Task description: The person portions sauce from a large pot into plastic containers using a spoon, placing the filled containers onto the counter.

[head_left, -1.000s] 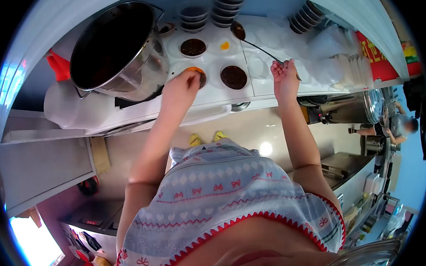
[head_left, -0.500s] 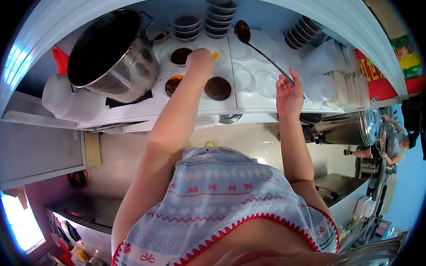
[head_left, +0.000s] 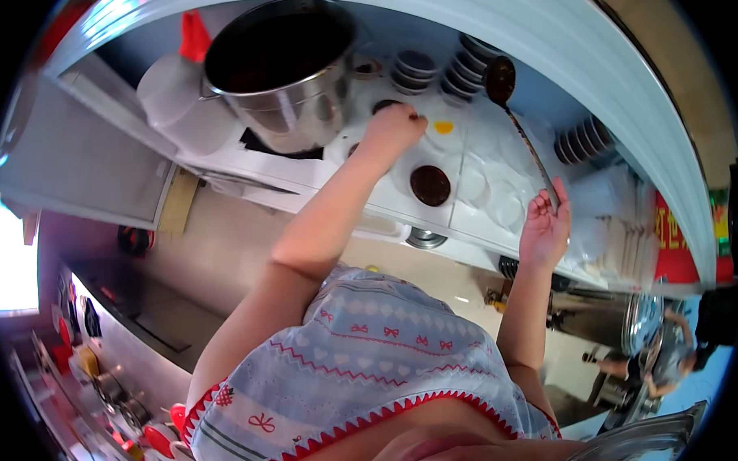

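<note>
My left hand [head_left: 394, 130] is over the tubs on the white counter, its fingers pressed together; what they hold, if anything, is too small to make out. It partly covers a tub of dark food [head_left: 387, 106]. Just right of it, a clear tub holds something yellow [head_left: 443, 128]. Nearer the counter's front edge is a full dark tub [head_left: 430, 185]. My right hand [head_left: 545, 224] holds the handle of a long ladle [head_left: 500, 79], whose dark-coated bowl is raised over the counter's back. Empty clear tubs [head_left: 506, 201] lie between the dark tub and my right hand.
A large steel pot [head_left: 287, 87] of dark contents stands at the back left, beside white containers [head_left: 177, 99]. Stacked filled tubs [head_left: 461, 77] line the back. Stacked clear lids or tubs [head_left: 613, 230] are at the right. Another person [head_left: 670, 358] is at the far right.
My left hand went from the orange-topped tub to the tubs farther back. My right hand still holds the ladle, now raised higher. The view has turned and shifted.
</note>
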`<state>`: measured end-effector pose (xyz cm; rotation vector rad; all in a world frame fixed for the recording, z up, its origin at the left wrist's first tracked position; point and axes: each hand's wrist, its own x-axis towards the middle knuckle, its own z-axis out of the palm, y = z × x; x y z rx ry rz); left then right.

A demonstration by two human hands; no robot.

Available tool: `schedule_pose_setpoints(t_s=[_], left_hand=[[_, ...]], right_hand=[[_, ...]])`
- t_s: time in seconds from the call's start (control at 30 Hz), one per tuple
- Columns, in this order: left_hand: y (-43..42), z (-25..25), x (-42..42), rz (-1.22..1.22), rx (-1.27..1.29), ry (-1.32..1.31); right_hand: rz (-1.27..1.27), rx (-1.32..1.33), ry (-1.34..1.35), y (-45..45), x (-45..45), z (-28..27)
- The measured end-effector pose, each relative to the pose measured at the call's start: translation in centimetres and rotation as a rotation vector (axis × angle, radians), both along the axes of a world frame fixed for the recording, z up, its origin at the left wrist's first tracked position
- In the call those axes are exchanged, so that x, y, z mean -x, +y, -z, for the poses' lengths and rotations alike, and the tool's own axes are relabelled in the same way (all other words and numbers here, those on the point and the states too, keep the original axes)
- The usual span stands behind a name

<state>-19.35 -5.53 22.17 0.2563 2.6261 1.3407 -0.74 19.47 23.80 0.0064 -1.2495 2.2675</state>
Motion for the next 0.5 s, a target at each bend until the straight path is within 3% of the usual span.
schedule_pose_setpoints(t_s=[0.1,0.3,0.33,0.47,0.5], left_hand=[[-6.3,2.4,-3.3,0.003,-0.500,-0.415],[-18.9,1.6,-10.3,-0.148,-1.132,-0.604],[-20.5,1.6,-10.9,-0.207,-1.266,-0.633],[-25.4,2.7,-11.9,-0.267,-1.309,-0.520],[-26.4,2.8,-11.9,-0.262,-1.301,-0.530]], right_hand=[[-0.147,-0.015,0.015,-2.3,2.1,-2.1],[-0.248,-0.249,-0.038,-14.8,8.1,-6.3],[-0.226,-0.417,-0.006,-17.6,8.7,-7.4],[-0.146,-1.077,0.273,-24.5,10.9,-8.7],[-0.138,-1.074,0.263,-25.6,11.3,-9.0]])
